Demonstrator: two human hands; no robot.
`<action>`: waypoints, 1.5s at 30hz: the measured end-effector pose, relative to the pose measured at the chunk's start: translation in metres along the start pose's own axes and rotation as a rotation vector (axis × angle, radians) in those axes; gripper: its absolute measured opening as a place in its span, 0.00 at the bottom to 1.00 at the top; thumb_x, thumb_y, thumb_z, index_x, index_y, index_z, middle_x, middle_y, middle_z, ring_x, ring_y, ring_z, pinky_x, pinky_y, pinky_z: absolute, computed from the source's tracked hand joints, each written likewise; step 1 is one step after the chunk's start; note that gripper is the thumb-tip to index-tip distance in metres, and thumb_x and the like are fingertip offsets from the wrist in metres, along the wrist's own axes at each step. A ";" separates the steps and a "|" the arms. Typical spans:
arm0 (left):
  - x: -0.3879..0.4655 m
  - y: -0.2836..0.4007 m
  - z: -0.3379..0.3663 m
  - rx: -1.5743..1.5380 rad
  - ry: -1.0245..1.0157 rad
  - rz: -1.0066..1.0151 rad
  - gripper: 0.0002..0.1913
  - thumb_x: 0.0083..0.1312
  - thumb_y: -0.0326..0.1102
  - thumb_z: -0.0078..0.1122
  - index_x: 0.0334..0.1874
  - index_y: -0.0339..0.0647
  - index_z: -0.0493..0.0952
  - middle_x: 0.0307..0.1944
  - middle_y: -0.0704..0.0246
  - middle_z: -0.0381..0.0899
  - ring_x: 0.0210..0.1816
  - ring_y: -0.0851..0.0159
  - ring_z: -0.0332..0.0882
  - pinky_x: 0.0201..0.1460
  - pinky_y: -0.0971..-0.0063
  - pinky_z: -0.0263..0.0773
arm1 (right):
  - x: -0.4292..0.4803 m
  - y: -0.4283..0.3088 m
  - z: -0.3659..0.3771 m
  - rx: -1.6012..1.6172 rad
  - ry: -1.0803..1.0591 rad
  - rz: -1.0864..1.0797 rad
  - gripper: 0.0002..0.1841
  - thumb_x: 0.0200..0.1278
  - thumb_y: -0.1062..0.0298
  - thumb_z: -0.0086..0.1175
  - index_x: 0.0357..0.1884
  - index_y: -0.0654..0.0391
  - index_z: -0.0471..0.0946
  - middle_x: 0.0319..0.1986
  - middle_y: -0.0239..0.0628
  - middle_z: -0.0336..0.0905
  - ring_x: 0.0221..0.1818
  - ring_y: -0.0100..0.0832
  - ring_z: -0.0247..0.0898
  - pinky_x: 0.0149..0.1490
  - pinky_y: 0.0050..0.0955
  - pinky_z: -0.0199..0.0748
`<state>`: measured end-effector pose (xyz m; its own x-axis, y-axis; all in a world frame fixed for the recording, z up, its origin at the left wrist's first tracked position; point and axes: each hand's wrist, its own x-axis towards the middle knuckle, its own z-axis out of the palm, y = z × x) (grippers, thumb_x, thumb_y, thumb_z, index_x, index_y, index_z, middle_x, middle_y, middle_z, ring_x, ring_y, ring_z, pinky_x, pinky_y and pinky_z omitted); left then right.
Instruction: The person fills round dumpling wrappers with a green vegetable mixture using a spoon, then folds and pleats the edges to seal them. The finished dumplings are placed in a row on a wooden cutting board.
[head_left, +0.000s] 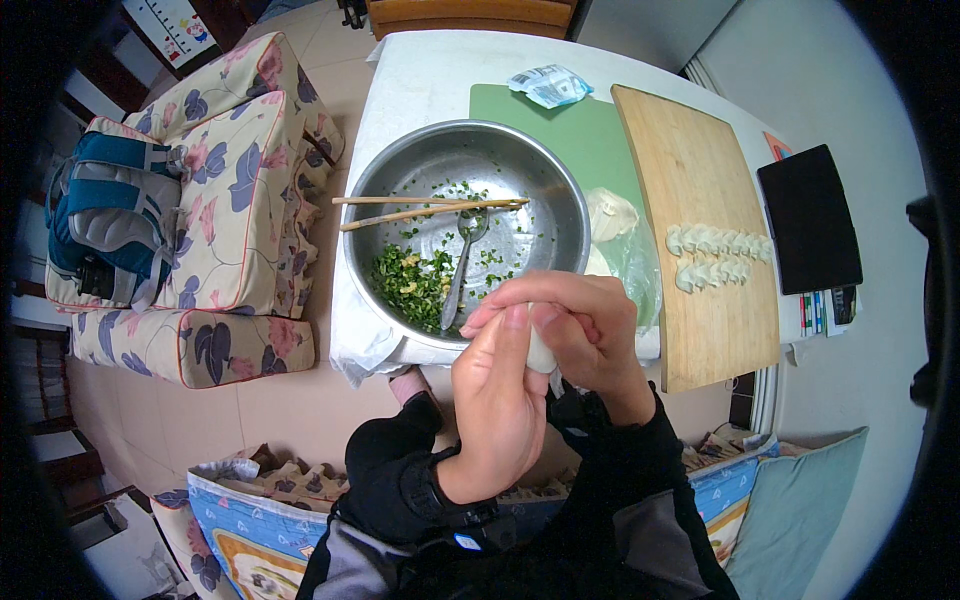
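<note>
My left hand (499, 405) and my right hand (581, 330) are pressed together over the near rim of a large steel bowl (551, 169). Between them they hold a white dumpling (540, 351), mostly hidden by my fingers and thumbs. Inside the bowl, chopped green filling (412, 289) with yellowish bits is heaped at the near left, and scraps cling to the walls. A metal spoon (456, 283) leans in the bowl, its handle towards me. Two wooden chopsticks (420, 212) lie across the left rim, with their tips over the bowl's middle.
Right of the bowl are pale dough (611, 214) and a clear plastic bag (637, 262). A wooden board (694, 165) bears two rows of folded dumplings (716, 241). A green mat (592, 139), a blue-white packet (551, 85) and a black flat object (811, 219) share the table.
</note>
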<state>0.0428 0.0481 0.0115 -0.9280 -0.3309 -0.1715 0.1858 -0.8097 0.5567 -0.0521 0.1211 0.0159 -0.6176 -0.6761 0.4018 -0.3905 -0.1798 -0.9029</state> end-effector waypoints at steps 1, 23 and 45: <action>0.000 0.000 0.001 0.064 0.049 -0.013 0.16 0.77 0.39 0.40 0.54 0.33 0.69 0.47 0.63 0.76 0.46 0.69 0.77 0.47 0.78 0.75 | 0.000 0.001 -0.001 -0.001 0.001 -0.012 0.12 0.67 0.71 0.46 0.43 0.63 0.80 0.32 0.44 0.84 0.38 0.35 0.83 0.41 0.27 0.78; 0.038 0.016 0.001 -0.256 0.071 -0.195 0.32 0.78 0.52 0.27 0.68 0.27 0.57 0.67 0.50 0.63 0.64 0.56 0.68 0.69 0.64 0.64 | 0.002 0.000 -0.019 -0.397 0.247 0.101 0.09 0.61 0.76 0.54 0.41 0.66 0.80 0.54 0.47 0.75 0.57 0.38 0.71 0.60 0.33 0.69; 0.035 0.005 0.005 -0.213 -0.126 0.015 0.32 0.76 0.54 0.32 0.63 0.27 0.65 0.66 0.46 0.64 0.68 0.52 0.62 0.73 0.59 0.56 | -0.016 -0.024 -0.024 -0.578 0.205 -0.043 0.08 0.53 0.75 0.62 0.36 0.59 0.80 0.54 0.44 0.75 0.54 0.45 0.72 0.57 0.38 0.71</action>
<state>0.0093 0.0348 0.0119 -0.9550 -0.2916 -0.0547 0.2514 -0.8934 0.3724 -0.0493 0.1532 0.0347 -0.6894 -0.5157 0.5087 -0.6895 0.2520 -0.6790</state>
